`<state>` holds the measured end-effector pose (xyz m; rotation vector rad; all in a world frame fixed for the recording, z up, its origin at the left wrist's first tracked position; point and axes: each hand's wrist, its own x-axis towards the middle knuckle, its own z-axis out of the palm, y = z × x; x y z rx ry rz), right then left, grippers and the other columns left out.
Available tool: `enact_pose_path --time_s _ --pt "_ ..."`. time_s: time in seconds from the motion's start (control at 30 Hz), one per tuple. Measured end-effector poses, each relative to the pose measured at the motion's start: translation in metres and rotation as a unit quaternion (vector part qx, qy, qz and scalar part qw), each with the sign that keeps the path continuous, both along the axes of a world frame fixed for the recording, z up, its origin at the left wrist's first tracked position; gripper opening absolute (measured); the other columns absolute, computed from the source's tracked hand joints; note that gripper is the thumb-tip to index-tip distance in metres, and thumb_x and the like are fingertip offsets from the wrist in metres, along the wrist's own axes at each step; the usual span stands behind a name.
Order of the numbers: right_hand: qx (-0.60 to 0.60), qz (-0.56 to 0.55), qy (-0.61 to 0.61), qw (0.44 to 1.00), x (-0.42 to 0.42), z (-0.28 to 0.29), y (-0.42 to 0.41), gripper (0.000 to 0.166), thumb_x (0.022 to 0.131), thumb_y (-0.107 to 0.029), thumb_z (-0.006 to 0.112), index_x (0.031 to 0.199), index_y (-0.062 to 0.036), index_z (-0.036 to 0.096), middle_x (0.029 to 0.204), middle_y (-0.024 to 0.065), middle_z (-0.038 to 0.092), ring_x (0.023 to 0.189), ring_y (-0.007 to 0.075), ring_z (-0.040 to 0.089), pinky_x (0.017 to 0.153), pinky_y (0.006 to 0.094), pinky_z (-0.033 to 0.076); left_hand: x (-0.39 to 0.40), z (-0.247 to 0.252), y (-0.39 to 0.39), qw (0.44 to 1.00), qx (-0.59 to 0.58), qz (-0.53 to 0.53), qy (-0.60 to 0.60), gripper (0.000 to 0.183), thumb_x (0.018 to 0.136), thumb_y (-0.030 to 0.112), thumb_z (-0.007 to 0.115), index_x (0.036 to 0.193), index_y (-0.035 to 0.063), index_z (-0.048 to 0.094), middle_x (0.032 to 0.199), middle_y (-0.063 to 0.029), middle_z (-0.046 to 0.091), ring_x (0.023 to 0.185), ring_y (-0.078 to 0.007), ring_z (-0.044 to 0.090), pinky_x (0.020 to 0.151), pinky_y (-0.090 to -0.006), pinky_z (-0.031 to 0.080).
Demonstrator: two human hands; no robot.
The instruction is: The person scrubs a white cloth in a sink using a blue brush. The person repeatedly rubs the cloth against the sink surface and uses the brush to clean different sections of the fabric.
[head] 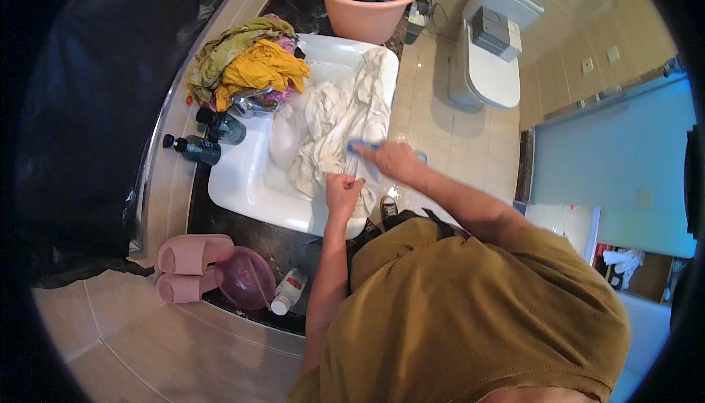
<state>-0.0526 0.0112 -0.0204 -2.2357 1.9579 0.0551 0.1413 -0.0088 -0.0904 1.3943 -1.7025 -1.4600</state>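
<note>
A wet off-white cloth garment (341, 119) lies bunched in the white washbasin (237, 183) and spreads over its right rim. My left hand (342, 196) grips the garment near the basin's front right corner. Just above and to the right, my right hand (394, 159) holds a blue brush (361, 146) against the cloth; its bristles are hidden. Whitish, soapy-looking water (287, 133) stands in the basin to the left of the garment. A yellow cloth (259, 67) and an olive green one (226, 50) are heaped on the back left corner, by the metal faucet (254, 103).
Two dark pump bottles (199, 150) stand left of the basin. A pink tub (369, 15) with dark clothes is behind it. Pink slippers (182, 254), a translucent pink bowl (245, 277) and a white bottle (289, 291) lie on the dark counter's near side. A toilet (493, 81) stands right.
</note>
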Motion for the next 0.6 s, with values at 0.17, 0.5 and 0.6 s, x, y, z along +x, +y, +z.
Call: enact_pose_path --time_s 0.17,0.5,0.6 --pt "0.060 -0.044 0.016 0.997 -0.014 0.013 -0.059 0.050 0.096 -0.019 0.048 0.145 -0.0305 0.046 0.087 0.0110 0.070 0.086 0.0298 0.070 0.062 0.0417 0.054 0.001 0.007 0.004 0.995 -0.096 0.013 -0.027 0.024 0.075 0.015 0.081 0.077 -0.0054 0.068 0.073 -0.0076 0.061 0.067 -0.0149 0.060 0.064 -0.0295 0.049" --pt "-0.047 -0.012 -0.036 0.998 0.019 -0.004 -0.008 0.049 0.091 -0.016 0.052 0.139 -0.0253 0.053 0.083 0.0118 0.068 0.070 0.0282 0.067 0.061 0.0424 0.052 -0.001 -0.005 0.002 0.999 -0.021 0.025 0.008 0.026 0.071 0.018 0.084 0.074 -0.0029 0.069 0.081 -0.0120 0.057 0.068 -0.0229 0.058 0.065 -0.0343 0.049" --pt "-0.061 -0.043 -0.006 0.997 0.015 -0.012 -0.050 0.046 0.089 -0.015 0.053 0.134 -0.0249 0.058 0.075 0.0076 0.067 0.068 0.0273 0.069 0.057 0.0410 0.051 0.001 -0.001 0.004 0.999 -0.046 0.018 -0.010 0.027 0.073 0.017 0.085 0.077 -0.0032 0.068 0.084 -0.0087 0.056 0.070 -0.0168 0.057 0.066 -0.0312 0.049"
